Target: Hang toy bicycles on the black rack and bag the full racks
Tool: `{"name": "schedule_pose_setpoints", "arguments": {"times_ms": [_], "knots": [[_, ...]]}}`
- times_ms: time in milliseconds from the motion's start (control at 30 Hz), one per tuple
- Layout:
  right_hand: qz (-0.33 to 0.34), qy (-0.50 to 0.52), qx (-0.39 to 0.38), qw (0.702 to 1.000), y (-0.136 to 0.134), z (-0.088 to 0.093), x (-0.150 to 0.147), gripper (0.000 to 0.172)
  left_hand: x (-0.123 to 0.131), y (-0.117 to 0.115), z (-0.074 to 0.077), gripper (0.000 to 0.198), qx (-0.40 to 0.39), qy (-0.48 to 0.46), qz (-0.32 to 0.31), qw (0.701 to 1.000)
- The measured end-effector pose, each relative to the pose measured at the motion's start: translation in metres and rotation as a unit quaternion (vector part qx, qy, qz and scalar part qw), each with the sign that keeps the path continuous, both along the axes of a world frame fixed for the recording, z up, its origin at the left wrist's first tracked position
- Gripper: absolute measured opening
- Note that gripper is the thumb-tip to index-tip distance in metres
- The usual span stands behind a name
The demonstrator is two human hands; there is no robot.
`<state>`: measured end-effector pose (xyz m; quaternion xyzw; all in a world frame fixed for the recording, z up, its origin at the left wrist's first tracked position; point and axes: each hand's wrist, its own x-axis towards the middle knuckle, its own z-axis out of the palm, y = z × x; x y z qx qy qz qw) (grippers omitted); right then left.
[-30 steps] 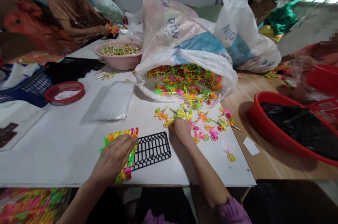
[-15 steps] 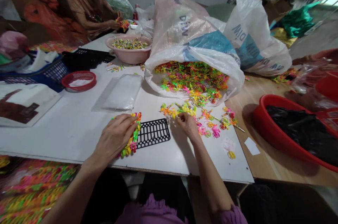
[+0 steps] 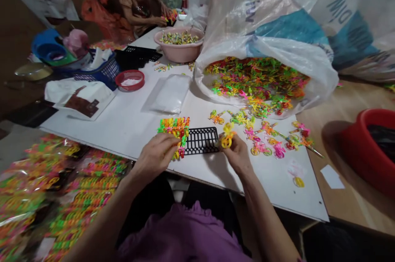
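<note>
On the white table lies a black plastic rack (image 3: 202,140), its left part filled with packed rows of small coloured plastic toys (image 3: 174,125). My left hand (image 3: 159,150) is at the near left side of these rows, fingers closed against the toys. My right hand (image 3: 239,155), just off the rack's right end, pinches a small yellow plastic toy (image 3: 226,136) with a round, wheel-like loop. Loose toys (image 3: 265,136) in pink, yellow, orange and green are scattered to the right. Behind them, a large white bag (image 3: 200,76) lies open with many more toys inside.
A pink basin (image 3: 182,52) of small pieces, a clear plastic packet (image 3: 171,93), a red basket (image 3: 132,80) and a white-brown bag (image 3: 80,99) are on the table. A red tub (image 3: 364,150) is at right. Packed toys (image 3: 83,196) lie below left. Another person (image 3: 138,2) works behind.
My view has shifted, so the table things appear further left or right. My right hand has drawn the yellow toy from the loose pile toward the rack. My left hand has slid to the rows' near side.
</note>
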<state>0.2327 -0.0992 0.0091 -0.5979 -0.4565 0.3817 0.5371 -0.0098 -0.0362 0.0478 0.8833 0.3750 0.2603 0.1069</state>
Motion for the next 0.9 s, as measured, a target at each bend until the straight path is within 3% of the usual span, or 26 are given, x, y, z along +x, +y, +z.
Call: {"name": "schedule_pose_setpoints", "arguments": {"times_ms": [100, 200, 300, 400, 600, 900], "knots": [[0.067, 0.019, -0.009, 0.998, 0.006, -0.013, -0.037, 0.015, 0.013, -0.003, -0.003, 0.020, 0.013, 0.055, -0.045, 0.997], [0.058, 0.053, -0.038, 0.996, 0.011, -0.036, -0.067, 0.016, 0.021, -0.008, -0.007, 0.020, 0.015, 0.074, -0.062, 0.995], [0.057, 0.022, -0.015, 0.998, 0.016, -0.049, -0.079, 0.015, 0.023, -0.009, -0.011, 0.022, 0.004, 0.061, -0.063, 0.996], [0.053, -0.076, -0.009, 0.996, 0.019, -0.049, -0.081, 0.005, 0.022, -0.008, -0.012, 0.024, -0.022, 0.043, -0.052, 0.997], [0.098, -0.251, 0.033, 0.962, 0.014, -0.045, -0.080, 0.013, 0.020, -0.012, -0.013, 0.026, -0.020, 0.025, -0.065, 0.997], [0.146, -0.315, -0.003, 0.938, 0.014, -0.037, -0.081, 0.009, 0.029, -0.018, -0.014, 0.017, 0.102, 0.045, -0.066, 0.992]]}}
